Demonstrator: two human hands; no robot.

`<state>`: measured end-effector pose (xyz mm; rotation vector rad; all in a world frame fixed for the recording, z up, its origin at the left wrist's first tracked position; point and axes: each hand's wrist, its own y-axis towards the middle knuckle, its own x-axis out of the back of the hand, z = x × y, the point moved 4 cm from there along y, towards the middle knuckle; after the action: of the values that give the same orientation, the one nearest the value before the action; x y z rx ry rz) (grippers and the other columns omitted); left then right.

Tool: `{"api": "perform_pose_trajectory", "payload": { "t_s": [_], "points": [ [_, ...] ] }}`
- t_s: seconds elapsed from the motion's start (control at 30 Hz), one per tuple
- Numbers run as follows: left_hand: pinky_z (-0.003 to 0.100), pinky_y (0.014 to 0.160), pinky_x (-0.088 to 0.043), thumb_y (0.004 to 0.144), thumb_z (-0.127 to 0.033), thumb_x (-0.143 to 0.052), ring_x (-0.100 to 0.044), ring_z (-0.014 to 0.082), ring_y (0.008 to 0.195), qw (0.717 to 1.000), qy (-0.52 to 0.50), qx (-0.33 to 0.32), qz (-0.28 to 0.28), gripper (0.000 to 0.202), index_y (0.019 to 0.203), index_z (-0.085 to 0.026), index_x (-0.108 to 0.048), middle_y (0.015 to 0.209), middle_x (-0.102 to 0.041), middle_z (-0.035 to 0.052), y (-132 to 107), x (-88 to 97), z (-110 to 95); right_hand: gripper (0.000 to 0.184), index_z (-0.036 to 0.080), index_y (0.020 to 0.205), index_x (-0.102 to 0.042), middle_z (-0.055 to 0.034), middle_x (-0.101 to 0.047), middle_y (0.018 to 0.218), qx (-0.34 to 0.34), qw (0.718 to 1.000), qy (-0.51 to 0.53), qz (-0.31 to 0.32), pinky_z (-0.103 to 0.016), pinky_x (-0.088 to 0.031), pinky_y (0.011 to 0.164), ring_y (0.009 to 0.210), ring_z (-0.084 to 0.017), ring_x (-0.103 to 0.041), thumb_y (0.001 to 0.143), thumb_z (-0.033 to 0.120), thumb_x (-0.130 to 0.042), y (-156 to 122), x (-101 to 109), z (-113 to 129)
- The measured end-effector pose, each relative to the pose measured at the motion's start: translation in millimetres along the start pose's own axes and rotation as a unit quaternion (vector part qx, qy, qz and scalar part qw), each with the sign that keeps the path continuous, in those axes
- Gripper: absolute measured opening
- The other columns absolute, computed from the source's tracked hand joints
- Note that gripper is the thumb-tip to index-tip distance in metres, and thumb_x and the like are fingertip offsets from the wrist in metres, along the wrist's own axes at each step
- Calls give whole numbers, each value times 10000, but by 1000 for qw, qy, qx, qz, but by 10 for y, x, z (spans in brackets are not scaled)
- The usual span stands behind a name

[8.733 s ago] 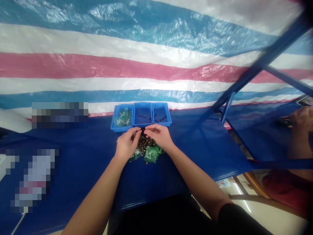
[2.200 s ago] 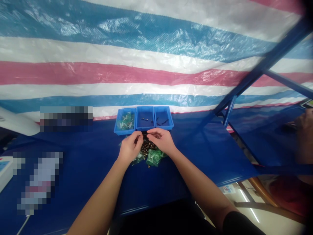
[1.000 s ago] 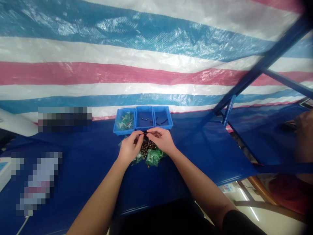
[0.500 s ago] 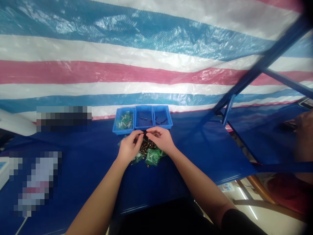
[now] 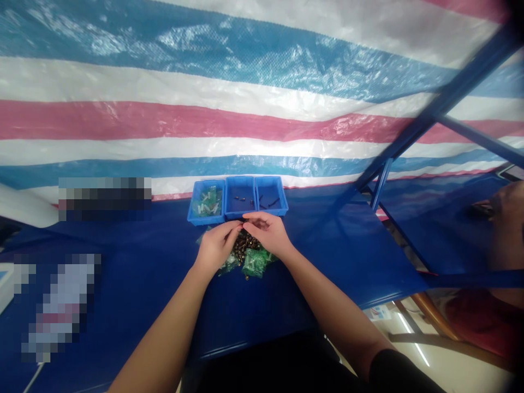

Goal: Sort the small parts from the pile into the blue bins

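My left hand [image 5: 215, 249] and my right hand [image 5: 266, 231] meet fingertip to fingertip over a heap of small dark metal parts [image 5: 244, 244] on the blue table [image 5: 327, 245]. Both hands are pinched on a small dark piece between them, too small to name. Green plastic pieces [image 5: 254, 263] lie in a pile just under the hands. Behind the hands stand three blue trays in a row: the left tray [image 5: 206, 202] holds pale green parts, the middle tray [image 5: 239, 197] a few dark bits, the right tray [image 5: 271, 196] thin dark pieces.
A striped blue, white and pink tarp [image 5: 229, 103] hangs behind the table. A blue metal frame [image 5: 413, 134] slants across the right. Another person's hand [image 5: 505, 210] is at the far right edge. Blurred patches lie on the table's left side.
Almost nothing differs: both hands stay pinched together over the heap, with only slight finger shifts and a small drift of the camera.
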<state>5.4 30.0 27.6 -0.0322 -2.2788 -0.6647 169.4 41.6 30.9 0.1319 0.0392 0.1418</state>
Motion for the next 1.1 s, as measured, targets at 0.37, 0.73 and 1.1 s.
{"api": "perform_pose_trajectory", "payload": {
  "t_s": [0.37, 0.73, 1.1],
  "points": [
    [227, 654, -503, 940, -406, -531, -671, 139, 702, 999, 11, 48, -15, 302, 1148, -228, -658, 879, -733, 17, -9, 46, -26, 217, 218, 1001, -737, -57, -747, 1022, 28, 999, -31, -9, -310, -571, 807, 935, -190, -700, 850, 352, -657, 10, 7, 34],
    [232, 692, -503, 925, -374, -548, -671, 139, 740, 1000, -14, 6, 8, 246, 1034, -213, -699, 869, -733, 21, -9, 14, -60, 319, 280, 1167, -699, -22, -734, 934, 148, 939, -309, 40, -310, -523, 881, 905, -183, -659, 860, 236, -625, -47, -12, 39],
    [203, 615, -464, 924, -383, -540, -631, 113, 659, 998, -33, 48, -18, 267, 1046, -190, -679, 788, -705, 7, -19, 40, -59, 214, 261, 986, -763, -53, -742, 958, 138, 952, -273, -7, -332, -547, 790, 852, -200, -671, 883, 393, -630, -38, 49, 120]
  ]
}}
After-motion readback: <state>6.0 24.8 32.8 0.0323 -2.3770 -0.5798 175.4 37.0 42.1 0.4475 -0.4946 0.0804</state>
